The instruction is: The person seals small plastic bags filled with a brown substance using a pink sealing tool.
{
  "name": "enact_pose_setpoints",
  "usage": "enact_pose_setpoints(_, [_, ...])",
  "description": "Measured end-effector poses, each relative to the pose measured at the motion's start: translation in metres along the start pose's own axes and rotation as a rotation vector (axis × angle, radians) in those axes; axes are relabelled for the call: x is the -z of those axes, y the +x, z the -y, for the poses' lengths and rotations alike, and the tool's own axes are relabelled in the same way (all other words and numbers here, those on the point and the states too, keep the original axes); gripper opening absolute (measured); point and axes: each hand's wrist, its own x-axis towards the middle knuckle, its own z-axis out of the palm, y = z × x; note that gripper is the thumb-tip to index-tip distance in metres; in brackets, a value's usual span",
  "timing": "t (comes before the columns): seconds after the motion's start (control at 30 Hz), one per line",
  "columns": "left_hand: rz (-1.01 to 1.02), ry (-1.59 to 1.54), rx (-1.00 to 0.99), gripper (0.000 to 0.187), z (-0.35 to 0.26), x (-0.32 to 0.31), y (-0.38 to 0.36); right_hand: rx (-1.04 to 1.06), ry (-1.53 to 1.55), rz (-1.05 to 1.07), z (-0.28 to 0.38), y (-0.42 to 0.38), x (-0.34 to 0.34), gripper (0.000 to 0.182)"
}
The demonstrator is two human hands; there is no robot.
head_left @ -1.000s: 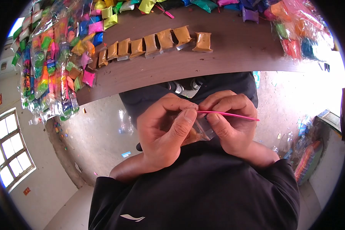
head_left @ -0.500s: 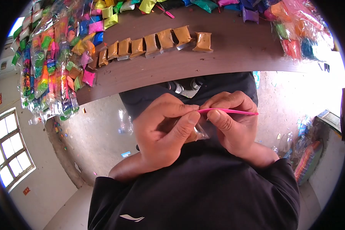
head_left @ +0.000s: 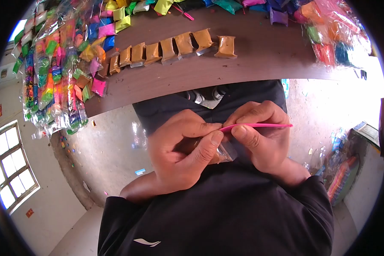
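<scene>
My left hand (head_left: 177, 151) is closed around a small clear packet (head_left: 224, 155) with brown stuff inside; most of it is hidden by the palm, and its clear end sticks out below the thumb. My right hand (head_left: 266, 138) pinches a thin pink plastic stick (head_left: 273, 125) between thumb and fingers. The stick's inner end meets my left thumb and fingertip at the packet's upper side, while its free end points right. Both hands are close together over my lap, in front of the table edge.
On the brown table (head_left: 269, 55) stands a row of wrapped brown packets (head_left: 168, 50). Heaps of colourful packets (head_left: 64, 64) lie at the left, with more bagged ones (head_left: 335, 42) at the right. Another pink stick (head_left: 183, 13) lies at the back. Clear wrappers (head_left: 139, 134) litter the floor.
Both hands have shifted slightly down. The pink stick has moved a little to the right and lies straighter; more of the packet's clear end shows.
</scene>
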Motion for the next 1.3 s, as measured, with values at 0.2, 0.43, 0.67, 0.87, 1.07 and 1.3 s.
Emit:
enact_pose_setpoints(0.2, [0.007, -0.044, 0.085, 0.012, 0.001, 0.005, -0.004, -0.059, 0.198, -0.014, -0.009, 0.0, 0.001, 0.009])
enact_pose_setpoints(0.43, [0.027, -0.323, 0.347, 0.012, -0.003, 0.008, -0.005, 0.389, -0.375, 0.308, -0.008, 0.016, 0.024, 0.019])
enact_pose_setpoints(0.67, [-0.081, -0.51, 0.33, 0.013, -0.001, -0.014, -0.013, 0.707, -0.38, 0.081, -0.02, 0.009, 0.007, 0.027])
enact_pose_setpoints(0.87, [-0.117, -0.63, 0.238, 0.016, 0.009, -0.024, -0.017, 0.797, -0.508, 0.148, -0.016, 0.009, 0.013, 0.033])
enact_pose_setpoints(1.07, [-0.175, -0.647, 0.241, 0.017, 0.006, -0.029, -0.017, 0.879, -0.63, 0.153, -0.014, 0.009, 0.013, 0.034])
enact_pose_setpoints(1.3, [-0.135, -0.498, 0.174, 0.019, 0.008, -0.021, -0.02, 0.878, -0.658, 0.172, -0.007, 0.008, 0.01, 0.033])
